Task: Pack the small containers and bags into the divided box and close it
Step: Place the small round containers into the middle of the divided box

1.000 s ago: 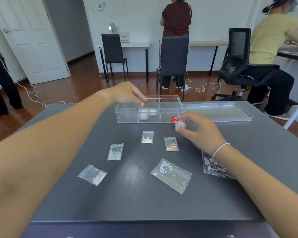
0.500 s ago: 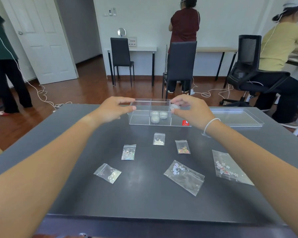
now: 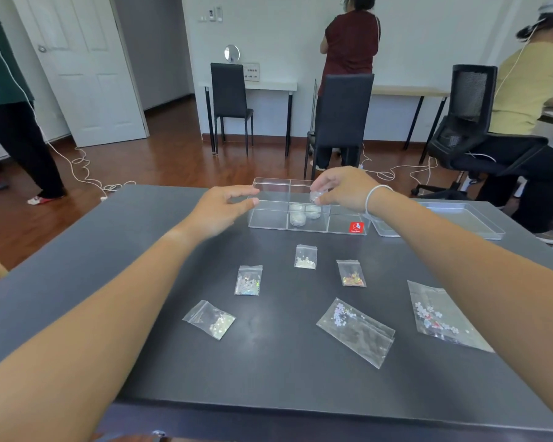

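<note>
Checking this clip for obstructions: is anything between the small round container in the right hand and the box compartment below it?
Nothing visible blocks it. The right hand pinches the container just above the open box; the lid lies off to the right. Three containers already sit in the middle compartment, leaving limited room there.

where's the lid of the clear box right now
In the head view the lid lies flat on the grey table, at the far right, just right of the open divided box and beyond the right hand.
</note>
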